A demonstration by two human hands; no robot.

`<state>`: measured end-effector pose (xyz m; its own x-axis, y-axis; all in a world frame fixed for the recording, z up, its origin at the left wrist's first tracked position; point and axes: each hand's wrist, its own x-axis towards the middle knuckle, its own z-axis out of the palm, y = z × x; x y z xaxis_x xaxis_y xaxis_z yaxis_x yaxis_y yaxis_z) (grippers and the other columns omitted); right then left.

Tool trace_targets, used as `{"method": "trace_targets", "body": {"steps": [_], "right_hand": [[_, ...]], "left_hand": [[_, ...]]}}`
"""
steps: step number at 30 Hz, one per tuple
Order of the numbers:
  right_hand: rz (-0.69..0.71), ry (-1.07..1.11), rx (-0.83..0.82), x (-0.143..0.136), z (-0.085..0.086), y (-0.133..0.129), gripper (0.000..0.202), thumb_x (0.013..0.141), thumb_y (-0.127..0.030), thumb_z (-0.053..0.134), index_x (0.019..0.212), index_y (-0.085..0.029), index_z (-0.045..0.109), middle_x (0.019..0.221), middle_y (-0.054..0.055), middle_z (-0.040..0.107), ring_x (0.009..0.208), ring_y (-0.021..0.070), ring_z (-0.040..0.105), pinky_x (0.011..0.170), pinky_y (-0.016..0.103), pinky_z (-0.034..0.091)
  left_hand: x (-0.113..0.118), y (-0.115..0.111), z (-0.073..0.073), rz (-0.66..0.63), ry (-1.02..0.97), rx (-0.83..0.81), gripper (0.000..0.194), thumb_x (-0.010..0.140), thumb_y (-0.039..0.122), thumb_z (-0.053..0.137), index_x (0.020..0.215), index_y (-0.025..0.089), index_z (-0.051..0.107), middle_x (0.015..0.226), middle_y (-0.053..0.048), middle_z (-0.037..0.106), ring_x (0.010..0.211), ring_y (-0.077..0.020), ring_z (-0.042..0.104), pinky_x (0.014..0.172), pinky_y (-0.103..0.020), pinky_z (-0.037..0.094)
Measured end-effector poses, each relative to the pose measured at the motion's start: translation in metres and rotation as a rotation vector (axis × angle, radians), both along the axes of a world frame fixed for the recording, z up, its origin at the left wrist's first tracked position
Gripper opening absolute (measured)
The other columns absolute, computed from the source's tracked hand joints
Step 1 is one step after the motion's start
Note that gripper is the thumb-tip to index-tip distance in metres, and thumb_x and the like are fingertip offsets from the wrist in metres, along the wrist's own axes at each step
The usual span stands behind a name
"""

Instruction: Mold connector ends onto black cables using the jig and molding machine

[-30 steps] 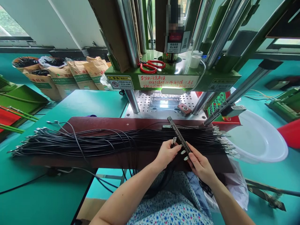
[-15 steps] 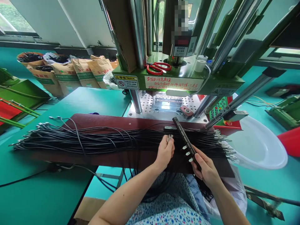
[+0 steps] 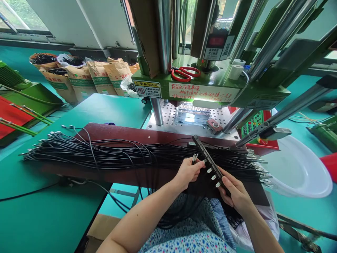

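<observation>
My left hand [image 3: 187,173] pinches black cables with metal plug ends [image 3: 195,158] that stick up above its fingers. Its fingertips are at the left edge of a dark slotted bar [image 3: 204,151], beside a connector there. The bar slants in my right hand [image 3: 234,191], which is closed around its lower end. Several silvery connectors [image 3: 213,177] stick out along the bar's left side. Under both hands, a thick bundle of black cables [image 3: 118,154] lies along a brown board [image 3: 118,133], metal ends at both sides. Another dark bar [image 3: 193,144] lies partly hidden behind the held one.
A green press [image 3: 163,88] stands ahead, with a perforated metal bed [image 3: 167,117] and red-handled scissors [image 3: 185,73] on its ledge. A white basin [image 3: 302,168] is at the right, beside a control panel [image 3: 254,124]. Paper sacks [image 3: 81,79] stand at the back left.
My left hand has moved right, up to the bar, and another connector now shows at the bar's edge by its fingertips. The view has shifted slightly.
</observation>
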<state>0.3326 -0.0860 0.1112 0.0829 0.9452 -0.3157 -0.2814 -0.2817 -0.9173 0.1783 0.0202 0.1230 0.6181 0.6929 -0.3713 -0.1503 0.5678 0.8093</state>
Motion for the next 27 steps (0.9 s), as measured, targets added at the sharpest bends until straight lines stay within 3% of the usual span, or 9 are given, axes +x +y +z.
{"method": "trace_targets", "body": {"steps": [9, 14, 17, 21, 23, 27], "right_hand": [[-0.029, -0.098, -0.040, -0.005, 0.008, 0.000, 0.058, 0.082, -0.045, 0.053, 0.133, -0.019, 0.040, 0.050, -0.007, 0.040, 0.032, 0.0024, 0.027, 0.030, 0.015, 0.020], [0.006, -0.298, -0.031, -0.010, 0.006, 0.002, 0.062, 0.078, -0.049, 0.056, 0.131, -0.019, 0.044, 0.053, -0.004, 0.044, 0.042, 0.0067, 0.034, 0.035, 0.017, 0.028], [-0.004, -0.278, -0.043, -0.009, 0.004, 0.001, 0.062, 0.076, -0.051, 0.058, 0.129, -0.020, 0.046, 0.054, -0.004, 0.045, 0.044, 0.0070, 0.035, 0.037, 0.017, 0.029], [-0.098, -0.176, -0.100, -0.004, 0.003, -0.002, 0.063, 0.075, -0.051, 0.060, 0.128, -0.021, 0.047, 0.056, -0.004, 0.045, 0.041, 0.0047, 0.033, 0.034, 0.014, 0.023], [-0.109, -0.137, -0.079, -0.001, 0.002, -0.003, 0.061, 0.078, -0.049, 0.057, 0.131, -0.023, 0.043, 0.052, -0.005, 0.042, 0.037, 0.0033, 0.029, 0.032, 0.014, 0.019], [-0.101, -0.063, -0.064, 0.001, 0.001, -0.002, 0.061, 0.078, -0.046, 0.059, 0.132, -0.022, 0.041, 0.050, -0.006, 0.042, 0.033, 0.0021, 0.027, 0.031, 0.014, 0.018]], "left_hand": [[0.000, 0.000, 0.004, -0.018, 0.011, 0.013, 0.037, 0.063, 0.049, 0.066, 0.063, 0.016, 0.049, 0.036, 0.013, 0.024, 0.031, -0.0007, 0.015, 0.031, -0.017, 0.009], [-0.003, -0.002, 0.001, 0.008, 0.031, 0.023, 0.038, 0.061, 0.049, 0.067, 0.063, 0.017, 0.046, 0.036, 0.013, 0.023, 0.030, -0.0007, 0.014, 0.032, -0.017, 0.008], [-0.004, -0.003, 0.000, 0.035, 0.086, 0.144, 0.035, 0.067, 0.048, 0.062, 0.063, 0.016, 0.047, 0.039, 0.011, 0.028, 0.033, -0.0019, 0.021, 0.033, -0.017, 0.014], [-0.006, -0.001, 0.002, 0.186, 0.143, 0.423, 0.038, 0.079, 0.050, 0.047, 0.068, 0.014, 0.054, 0.054, 0.003, 0.045, 0.047, -0.0061, 0.041, 0.041, -0.017, 0.031], [-0.007, 0.001, 0.002, 0.296, 0.129, 0.418, 0.037, 0.082, 0.050, 0.042, 0.077, 0.015, 0.054, 0.053, 0.005, 0.040, 0.045, -0.0059, 0.038, 0.040, -0.017, 0.030], [-0.005, 0.001, -0.004, 0.441, 0.046, 0.316, 0.030, 0.082, 0.051, 0.042, 0.085, 0.021, 0.039, 0.050, 0.011, 0.028, 0.037, -0.0039, 0.023, 0.036, -0.016, 0.023]]}}
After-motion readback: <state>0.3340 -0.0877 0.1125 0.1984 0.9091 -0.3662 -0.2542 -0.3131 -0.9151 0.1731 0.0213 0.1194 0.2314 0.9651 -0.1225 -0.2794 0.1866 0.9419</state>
